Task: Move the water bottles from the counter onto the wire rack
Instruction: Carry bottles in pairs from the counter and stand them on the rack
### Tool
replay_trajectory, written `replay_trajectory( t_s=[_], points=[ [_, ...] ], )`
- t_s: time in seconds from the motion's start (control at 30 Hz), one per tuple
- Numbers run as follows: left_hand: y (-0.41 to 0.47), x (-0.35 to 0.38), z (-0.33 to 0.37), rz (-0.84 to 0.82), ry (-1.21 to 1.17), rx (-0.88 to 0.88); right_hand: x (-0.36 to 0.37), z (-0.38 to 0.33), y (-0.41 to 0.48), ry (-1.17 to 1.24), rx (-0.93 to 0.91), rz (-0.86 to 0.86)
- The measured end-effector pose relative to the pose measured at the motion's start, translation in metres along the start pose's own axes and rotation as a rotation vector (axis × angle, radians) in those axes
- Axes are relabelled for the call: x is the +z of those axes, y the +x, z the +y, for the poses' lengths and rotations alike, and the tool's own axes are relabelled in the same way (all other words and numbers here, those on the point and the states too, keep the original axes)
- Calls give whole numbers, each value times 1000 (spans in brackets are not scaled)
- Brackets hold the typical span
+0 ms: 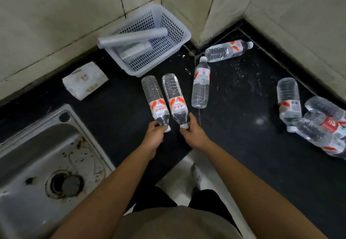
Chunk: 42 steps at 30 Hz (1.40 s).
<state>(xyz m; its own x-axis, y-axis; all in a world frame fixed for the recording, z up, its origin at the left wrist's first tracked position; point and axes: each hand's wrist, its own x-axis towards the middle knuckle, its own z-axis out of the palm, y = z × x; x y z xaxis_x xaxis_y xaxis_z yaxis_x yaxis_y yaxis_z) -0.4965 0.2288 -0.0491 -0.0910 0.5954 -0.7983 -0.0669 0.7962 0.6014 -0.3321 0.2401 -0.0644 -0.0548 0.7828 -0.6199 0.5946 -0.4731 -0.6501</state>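
Black worktop point(234, 136) fills the centre and right of the frame, tiled walls behind. Steel sink point(37, 164) at lower left, drain visible. White perforated basket point(174, 23) sits at top centre against the wall corner, grey rolls point(133, 36) lying in it. White packet point(85, 79) lies left of the basket on the worktop.

Pile of water bottles point(318, 124) at the right edge, lying overlapped, count unclear. One bottle point(227, 50) lies near the back corner, cap to the right. Another bottle point(201, 83) lies just below it, cap pointing up-frame. Two more lie side by side in the centre, caps toward the person: left centre bottle point(154, 100) and right centre bottle point(174, 98), nearly touching along their length.

Left hand point(153, 136) at centre: grip closed round the neck and cap end of the left centre bottle, fingers curled under. Right hand point(192, 132) just beside it: grip pinching the neck of the right centre bottle, thumb up along the shoulder. Both bottle bodies seem to lie flat on the worktop; cannot tell if lifted.
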Motion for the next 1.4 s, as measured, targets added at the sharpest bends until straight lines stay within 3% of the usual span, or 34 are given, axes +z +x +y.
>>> replay_trajectory(
  t_s=[0.17,0.33,0.47,0.63,0.73,0.8,0.87,1.03,1.2,1.3,1.4],
  points=[
    [9,-3,4,-46,-172,-93,1,-7,17,406,210,-37],
    [9,-10,10,21,-242,-71,-13,-13,20,365,156,-56],
    [-5,-18,25,267,43,103,-39,-34,12,214,47,83],
    [-30,-45,79,590,559,553,-97,-93,0,-111,-262,317],
    [-43,-58,115,499,846,814,-125,-131,-7,-330,-457,278],
    [-48,-60,130,358,961,855,-133,-143,-6,-502,-527,180],
    [-49,-56,132,275,997,866,-130,-143,-5,-523,-548,133],
    [-43,-50,105,300,690,837,-99,-101,0,-214,-528,315],
    [-33,-53,81,212,385,727,-69,-68,6,-6,-471,212],
    [-31,-51,77,156,370,726,-66,-66,5,4,-474,209],
    [-32,-50,73,185,476,847,-75,-63,2,13,-429,201]
  ],
)
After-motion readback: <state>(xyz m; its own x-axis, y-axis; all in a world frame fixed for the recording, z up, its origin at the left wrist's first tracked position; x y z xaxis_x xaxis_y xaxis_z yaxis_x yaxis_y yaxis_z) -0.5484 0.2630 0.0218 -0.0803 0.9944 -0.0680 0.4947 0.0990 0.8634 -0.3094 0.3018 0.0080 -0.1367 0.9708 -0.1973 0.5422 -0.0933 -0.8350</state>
